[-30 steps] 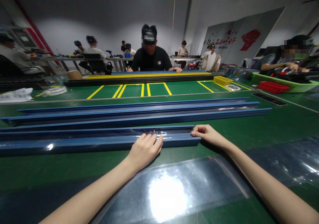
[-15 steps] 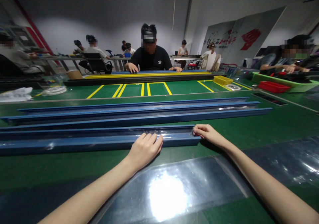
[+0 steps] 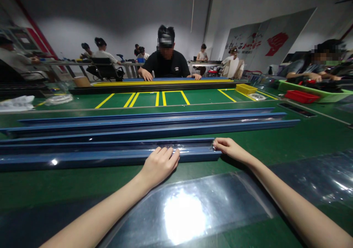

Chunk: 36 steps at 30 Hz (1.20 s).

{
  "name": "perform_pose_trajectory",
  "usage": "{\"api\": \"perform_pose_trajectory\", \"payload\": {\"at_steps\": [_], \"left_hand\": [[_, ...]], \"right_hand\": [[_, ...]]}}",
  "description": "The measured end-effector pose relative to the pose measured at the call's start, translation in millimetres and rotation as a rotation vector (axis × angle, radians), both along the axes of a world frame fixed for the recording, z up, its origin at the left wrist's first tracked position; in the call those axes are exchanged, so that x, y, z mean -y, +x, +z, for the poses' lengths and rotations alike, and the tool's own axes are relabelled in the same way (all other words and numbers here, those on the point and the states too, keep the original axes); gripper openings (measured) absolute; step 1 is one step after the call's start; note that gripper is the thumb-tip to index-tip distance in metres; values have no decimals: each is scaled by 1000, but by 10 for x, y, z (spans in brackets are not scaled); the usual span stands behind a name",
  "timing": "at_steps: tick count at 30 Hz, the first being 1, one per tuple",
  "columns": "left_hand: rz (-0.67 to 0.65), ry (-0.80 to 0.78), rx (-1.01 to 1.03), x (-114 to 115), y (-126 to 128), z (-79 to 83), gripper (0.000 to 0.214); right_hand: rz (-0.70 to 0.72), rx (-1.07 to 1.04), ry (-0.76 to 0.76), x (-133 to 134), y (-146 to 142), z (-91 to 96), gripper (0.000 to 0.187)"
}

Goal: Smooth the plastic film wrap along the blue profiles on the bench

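Observation:
A long blue channel profile (image 3: 96,159) lies across the table in front of me, its trough lined with something clear and glossy. My left hand (image 3: 162,163) is closed over the channel's near wall, fingertips reaching into the trough. At the channel's right end, my right hand (image 3: 225,145) pinches thumb and fingers together at the trough's opening. A small shiny bit shows by those fingertips, too small to name. Behind lie more blue channels (image 3: 193,128), side by side and roughly parallel.
Clear plastic sheet (image 3: 231,196) covers the near part of the green table (image 3: 256,145). A phone-like dark slab (image 3: 298,109), a red tray (image 3: 302,96), a yellow tray (image 3: 246,89) and a green bin (image 3: 328,96) stand right. A co-worker (image 3: 168,62) sits opposite.
Both hands stay in nearly the same place. The view shifts very slightly, and the right fingertips are turned a little at the channel's end, with more of the shiny bit showing.

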<state>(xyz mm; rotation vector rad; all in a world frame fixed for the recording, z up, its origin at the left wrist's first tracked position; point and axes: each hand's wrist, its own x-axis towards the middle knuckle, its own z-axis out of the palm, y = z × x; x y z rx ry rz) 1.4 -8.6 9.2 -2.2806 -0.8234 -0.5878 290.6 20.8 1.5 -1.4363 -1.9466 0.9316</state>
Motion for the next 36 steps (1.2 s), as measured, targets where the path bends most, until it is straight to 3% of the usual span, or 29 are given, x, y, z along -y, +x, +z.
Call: {"api": "perform_pose_trajectory", "payload": {"at_steps": [23,36], "left_hand": [[4,-1,-9,-2,-7,-6,11],[2,-6,0,-3,-10,-9,11]], "right_hand": [[35,104,10,7,-3,69,32],[-62,212,44,-8,-11,27,30]]}}
